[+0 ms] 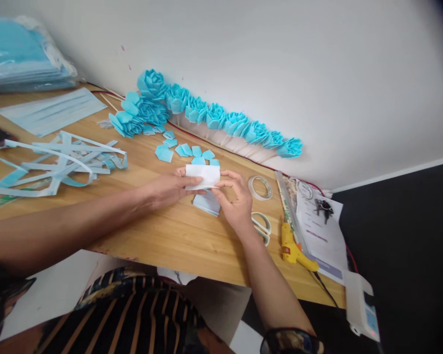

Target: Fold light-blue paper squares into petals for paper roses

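Between both hands, above the wooden table, is a small folded white piece of sheet material [206,173], its white face up and a thin bluish edge at the bottom. My left hand [170,189] grips its left part, the thumb lying across the front. The fingers of my right hand [236,196] pinch its lower right edge. Just below, a pale blue pleated piece [207,202] lies on the table, partly covered. Cut blue petal pieces [196,151] are scattered just beyond my hands.
Several blue flowers [216,116] on sticks line the wall. White strips [70,160] are heaped at left, near a flat pleated sheet [51,110] and bagged blue sheets [18,56]. At right are a tape roll [268,189], scissors [266,228], a yellow glue gun [290,246], papers [321,236] and keys [324,210].
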### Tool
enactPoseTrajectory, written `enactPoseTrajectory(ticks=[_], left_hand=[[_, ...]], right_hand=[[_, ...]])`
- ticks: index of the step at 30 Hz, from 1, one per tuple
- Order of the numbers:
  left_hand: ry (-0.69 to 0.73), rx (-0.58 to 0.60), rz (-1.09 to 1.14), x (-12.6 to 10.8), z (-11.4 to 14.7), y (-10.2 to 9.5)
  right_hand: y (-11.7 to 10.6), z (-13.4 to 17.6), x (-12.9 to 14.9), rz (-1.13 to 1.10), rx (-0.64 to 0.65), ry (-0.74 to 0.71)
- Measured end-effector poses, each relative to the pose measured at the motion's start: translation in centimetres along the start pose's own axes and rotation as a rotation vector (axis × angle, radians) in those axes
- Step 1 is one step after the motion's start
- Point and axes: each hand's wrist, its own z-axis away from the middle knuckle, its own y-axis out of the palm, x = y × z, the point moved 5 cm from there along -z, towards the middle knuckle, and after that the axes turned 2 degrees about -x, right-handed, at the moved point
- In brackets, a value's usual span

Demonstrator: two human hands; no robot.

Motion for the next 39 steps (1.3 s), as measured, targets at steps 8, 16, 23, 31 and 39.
enactPoseTrajectory(ticks=[8, 16, 23, 31, 39], left_hand=[[0.03, -0.019, 0.037, -0.1, -0.2, -0.4], [0.106, -0.063, -0.29, -1.0, 0.2, 0.0], [0.141, -0.029, -0.49, -1.5, 0.4, 0.3], [0.12, -0.092, -0.327, -1.0, 0.0, -0.3], [0.061, -0.12, -0.249, -0.6, -0.3, -0.9]], right_hand=[[0.3, 0.1, -0.8, 0.008, 0.038, -0.002], [0.4, 0.2, -1.0, -0.035, 0.063, 0.075], [0.3, 0.3, -1.1, -0.088, 0.041, 0.179], [0.3, 0.3, -1.1, -0.098, 0.023, 0.201], [0.6, 0.3, -1.4, -0.12, 0.075, 0.186]])
